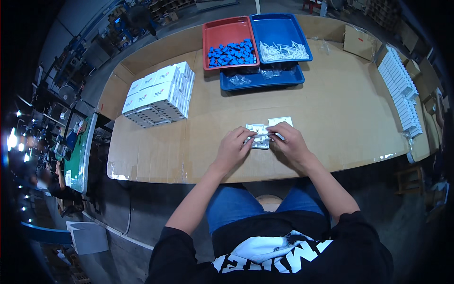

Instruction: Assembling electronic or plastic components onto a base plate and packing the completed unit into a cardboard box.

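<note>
My left hand (234, 146) and my right hand (291, 143) meet over the cardboard-covered table in front of me, both closed in a pinch. Between their fingertips runs a slim whitish piece (261, 135), gripped at either end; its exact kind is too small to make out. Right beneath it lies a white plastic housing (260, 145) with its inner ribs and slots facing up, partly hidden by my fingers. A flat white square cover (281, 121) rests just beyond my right hand, beside the housing.
A red tray (231, 31) of blue parts and a blue tray (279, 26) of white sticks stand at the back, over a lower blue tray (262, 86). White boxy units (158, 92) are stacked left; white pieces (399, 90) line the right edge. Someone sits far left.
</note>
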Available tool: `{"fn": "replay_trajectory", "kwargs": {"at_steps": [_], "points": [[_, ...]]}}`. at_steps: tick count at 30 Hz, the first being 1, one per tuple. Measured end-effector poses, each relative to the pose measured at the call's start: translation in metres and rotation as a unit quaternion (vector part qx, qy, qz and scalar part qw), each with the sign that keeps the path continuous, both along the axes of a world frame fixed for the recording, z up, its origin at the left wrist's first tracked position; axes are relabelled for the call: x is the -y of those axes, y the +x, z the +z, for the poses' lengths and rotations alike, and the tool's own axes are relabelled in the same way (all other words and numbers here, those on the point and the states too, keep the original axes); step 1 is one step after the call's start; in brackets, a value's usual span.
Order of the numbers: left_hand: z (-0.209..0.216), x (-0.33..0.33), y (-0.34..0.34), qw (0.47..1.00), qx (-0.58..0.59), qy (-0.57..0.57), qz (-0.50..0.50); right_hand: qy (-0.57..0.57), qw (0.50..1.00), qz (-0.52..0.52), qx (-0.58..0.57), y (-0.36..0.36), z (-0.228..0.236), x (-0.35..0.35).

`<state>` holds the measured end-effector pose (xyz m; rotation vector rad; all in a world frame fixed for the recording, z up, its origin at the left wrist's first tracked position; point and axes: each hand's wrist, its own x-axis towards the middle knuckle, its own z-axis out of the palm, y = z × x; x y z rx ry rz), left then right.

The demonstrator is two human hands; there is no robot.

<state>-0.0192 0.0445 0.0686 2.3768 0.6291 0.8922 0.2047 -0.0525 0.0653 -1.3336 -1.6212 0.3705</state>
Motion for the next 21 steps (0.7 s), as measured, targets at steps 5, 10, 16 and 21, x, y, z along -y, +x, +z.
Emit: {"fn": "replay_trajectory", "kwargs": {"at_steps": [5, 10, 16, 21], "points": [[-0.005, -0.021, -0.006, 0.992, -0.050, 0.117, -0.026, 0.126, 0.970, 0.036, 0.203, 0.016, -0.013, -0.016], [-0.006, -0.028, -0.011, 0.976, -0.095, 0.186, -0.057, 0.158, 0.938, 0.100, 0.291, 0.022, -0.013, -0.023], [-0.006, -0.031, -0.013, 0.968, -0.134, 0.201, -0.061, 0.106, 0.916, 0.141, 0.361, 0.023, -0.010, -0.027], [-0.010, -0.037, -0.015, 0.961, -0.161, 0.206, -0.088, 0.064, 0.913, 0.130, 0.382, 0.020, -0.005, -0.026]]}}
